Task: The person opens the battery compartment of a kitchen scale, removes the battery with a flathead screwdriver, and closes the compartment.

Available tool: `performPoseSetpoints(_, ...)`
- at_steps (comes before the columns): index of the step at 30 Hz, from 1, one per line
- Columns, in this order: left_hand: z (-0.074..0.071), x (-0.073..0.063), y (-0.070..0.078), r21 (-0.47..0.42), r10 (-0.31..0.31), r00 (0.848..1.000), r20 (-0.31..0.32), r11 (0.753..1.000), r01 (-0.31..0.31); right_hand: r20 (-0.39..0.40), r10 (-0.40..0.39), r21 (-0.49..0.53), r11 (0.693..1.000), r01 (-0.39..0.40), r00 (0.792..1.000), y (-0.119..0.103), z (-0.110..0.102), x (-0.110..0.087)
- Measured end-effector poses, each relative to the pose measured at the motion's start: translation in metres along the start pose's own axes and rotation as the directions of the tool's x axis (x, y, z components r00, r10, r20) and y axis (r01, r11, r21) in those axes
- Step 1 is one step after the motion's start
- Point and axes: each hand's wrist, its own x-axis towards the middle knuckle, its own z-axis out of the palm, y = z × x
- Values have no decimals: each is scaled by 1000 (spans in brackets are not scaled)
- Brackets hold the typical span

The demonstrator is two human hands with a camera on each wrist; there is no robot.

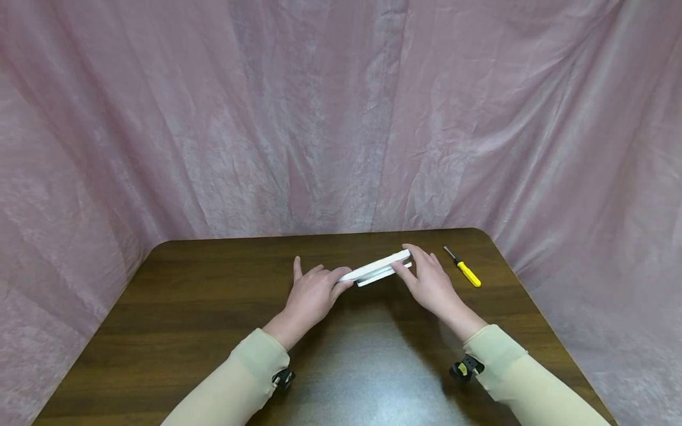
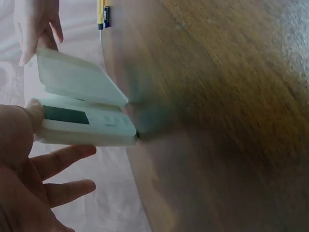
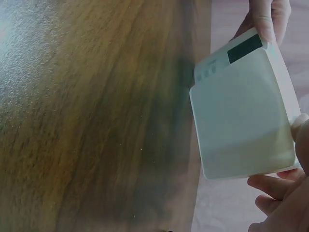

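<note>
Both hands hold a white kitchen scale (image 1: 375,269) tilted over the table, its left end lower than its right in the head view. A flat square platform (image 3: 241,116) stands off the body, leaving a narrow gap between them. Near the left end, the body carries a dark display (image 2: 65,115) with small buttons beside it. My left hand (image 1: 314,291) pinches this end, thumb by the display, other fingers spread. My right hand (image 1: 428,281) grips the opposite end with its thumb at the near side and fingers over the far edge.
A yellow-handled screwdriver (image 1: 469,274) lies right of my right hand, tip pointing away. Next to it in the left wrist view is a small dark-blue cylinder (image 2: 107,17). The brown wooden table (image 1: 202,307) ends at a pink curtain (image 1: 319,118).
</note>
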Motion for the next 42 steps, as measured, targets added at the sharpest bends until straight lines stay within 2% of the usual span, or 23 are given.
performPoseSetpoints(7,1,2,4,30,31,997,-71,999,-29,-17,55,63,997,-54,998,0,-2,1)
performPoseSetpoints(12,-2,4,7,-64,-26,999,-22,998,24,-20,82,81,993,-81,996,0,-3,2)
performPoseSetpoints(16,-4,6,8,-157,-64,998,20,985,66,-19,87,95,992,-85,996,-1,-4,4)
performPoseSetpoints(25,-3,7,6,-250,-111,992,58,961,122,-24,68,129,990,-64,997,-2,2,7)
performPoseSetpoints(27,-2,6,6,-242,-122,991,49,961,130,-22,60,134,989,-57,998,-1,5,7)
performPoseSetpoints(32,3,3,6,-133,-110,993,-43,986,104,16,72,136,988,-74,997,1,13,6)
performPoseSetpoints(35,4,3,6,-97,-106,991,-80,990,98,41,81,136,987,-86,996,3,17,6)
performPoseSetpoints(42,7,6,2,-107,-155,986,-57,983,148,89,73,79,994,-80,993,4,21,4)
